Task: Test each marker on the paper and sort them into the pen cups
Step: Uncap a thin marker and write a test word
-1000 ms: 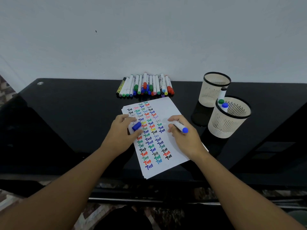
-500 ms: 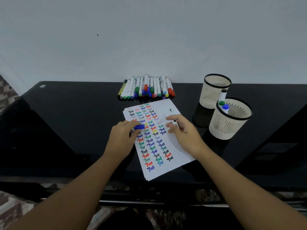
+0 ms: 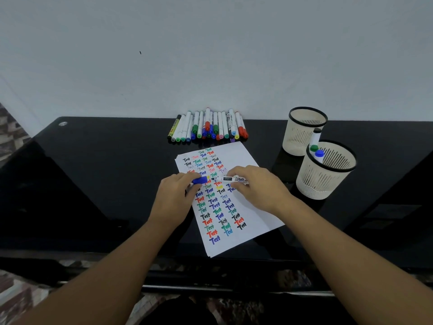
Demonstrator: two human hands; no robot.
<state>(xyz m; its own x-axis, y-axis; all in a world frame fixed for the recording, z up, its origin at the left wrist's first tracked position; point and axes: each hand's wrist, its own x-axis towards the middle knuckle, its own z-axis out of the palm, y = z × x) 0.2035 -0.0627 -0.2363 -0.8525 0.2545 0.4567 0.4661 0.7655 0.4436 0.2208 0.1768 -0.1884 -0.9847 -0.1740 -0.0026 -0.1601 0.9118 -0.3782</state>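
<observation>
Black glass desk under the paper (image 3: 255,214): my left hand (image 3: 174,199) pinches the blue cap (image 3: 199,180), my right hand (image 3: 257,188) grips the marker (image 3: 230,179), lying left-right, tip (bare) facing the cap just left of it.

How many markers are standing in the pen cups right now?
3, all in the nearer cream slotted pen cup: a black-capped marker, a green-capped one and a blue-capped one. The farther cream cup shows none, though its bottom is hidden.
</observation>
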